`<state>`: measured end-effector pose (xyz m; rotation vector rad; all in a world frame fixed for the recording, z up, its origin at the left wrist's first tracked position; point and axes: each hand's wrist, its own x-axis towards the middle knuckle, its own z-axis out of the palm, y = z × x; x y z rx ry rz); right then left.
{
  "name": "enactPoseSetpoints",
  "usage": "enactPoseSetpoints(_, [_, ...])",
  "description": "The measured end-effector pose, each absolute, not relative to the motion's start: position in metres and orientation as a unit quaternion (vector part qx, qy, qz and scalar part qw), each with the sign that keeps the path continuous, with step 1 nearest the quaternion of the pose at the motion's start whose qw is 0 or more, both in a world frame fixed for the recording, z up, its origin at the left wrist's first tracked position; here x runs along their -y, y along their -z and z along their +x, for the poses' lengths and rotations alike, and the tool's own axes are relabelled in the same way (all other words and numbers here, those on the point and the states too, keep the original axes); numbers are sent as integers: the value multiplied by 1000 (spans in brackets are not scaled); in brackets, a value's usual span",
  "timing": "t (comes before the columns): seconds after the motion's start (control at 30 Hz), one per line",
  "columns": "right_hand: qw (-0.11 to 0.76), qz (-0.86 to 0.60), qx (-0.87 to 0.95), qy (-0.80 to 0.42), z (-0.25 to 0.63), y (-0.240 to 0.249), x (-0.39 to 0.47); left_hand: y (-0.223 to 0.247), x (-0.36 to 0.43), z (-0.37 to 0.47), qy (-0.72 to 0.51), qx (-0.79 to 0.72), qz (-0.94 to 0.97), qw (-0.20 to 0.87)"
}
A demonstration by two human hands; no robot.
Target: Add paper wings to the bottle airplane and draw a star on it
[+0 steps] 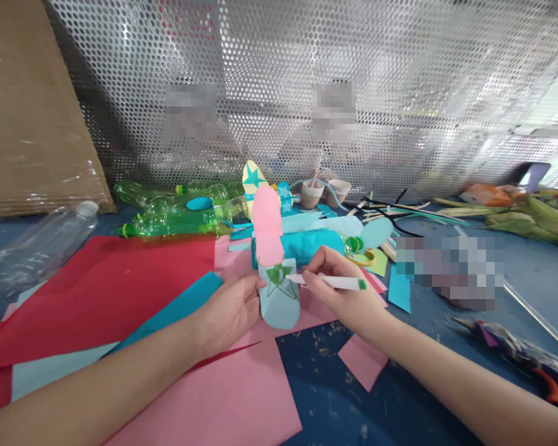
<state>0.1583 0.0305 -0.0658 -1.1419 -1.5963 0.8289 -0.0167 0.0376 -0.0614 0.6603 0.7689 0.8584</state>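
Note:
Between the fingers of my right hand [337, 282] is a white felt-tip marker [344, 282] with a green end. Its tip is at a light blue rounded paper piece [280, 310], on a star outline partly filled in green [278, 272]. My left hand [230, 310] pinches the left edge of that paper piece. Just beyond it, a pink rounded paper piece [267, 217] stands up against a bottle wrapped in blue paper [307, 246], whose green cap [354, 245] points right. Behind it shows a pale yellow paper piece with a blue star [252, 178].
Red paper [158, 279] and pink paper [223, 396] sheets lie on the left and in front. Green plastic bottles [181, 223] lie behind, a clear bottle [46, 241] at far left. Small cups [311, 195] stand by the perforated metal panel [279, 111]. Orange-handled scissors [551, 387] lie right.

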Motion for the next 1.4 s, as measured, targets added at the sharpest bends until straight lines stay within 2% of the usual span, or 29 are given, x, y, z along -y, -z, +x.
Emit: enactPoseSetpoints(1.4, [488, -456, 657, -351, 158, 69, -30, 65, -39, -18, -396, -375, 296, 784])
